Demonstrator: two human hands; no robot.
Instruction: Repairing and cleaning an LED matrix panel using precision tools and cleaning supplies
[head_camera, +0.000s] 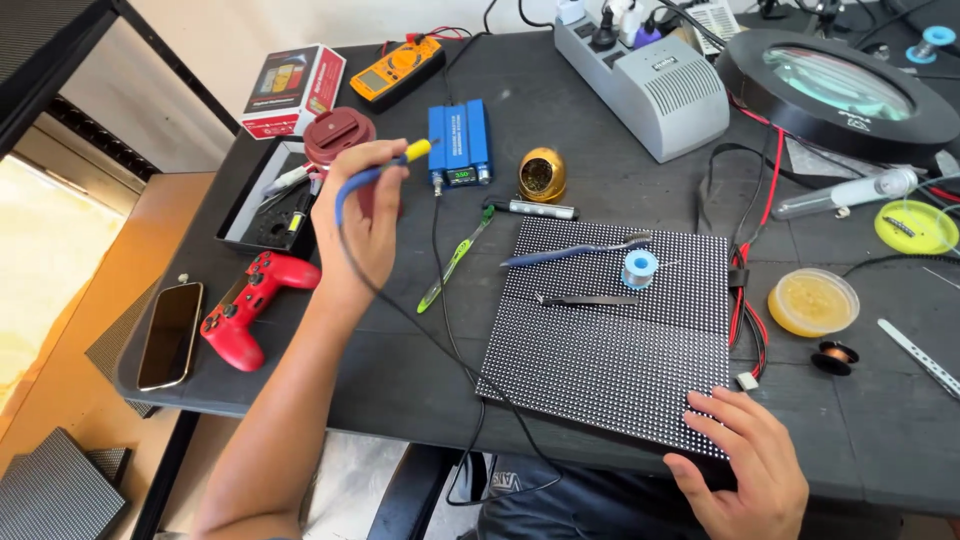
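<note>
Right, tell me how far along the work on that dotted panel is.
Done: tweezers, solder spool and blue-handled tool lie on the dotted panel. In hand: left hand holds the soldering iron off the panel; right hand steadies its corner. Left: no soldering visible yet.

one dotted black panel (610, 340), one red game controller (250, 305), one phone (170, 335), two hands

- The worktop (600, 110) is looking matt and dark, slightly grainy.
- The LED panel (610, 350) is showing a matt black face, rough with small pale dots.
- The soldering iron (385, 168) is wearing a smooth blue plastic grip with a yellow collar.
- The game controller (250, 305) is shining as glossy red plastic.
- The phone (170, 335) is reflecting like glass.
- The tweezers (585, 299) are looking like dark metal.
- The tip-cleaner ball (542, 174) is gleaming like polished brass.
</note>
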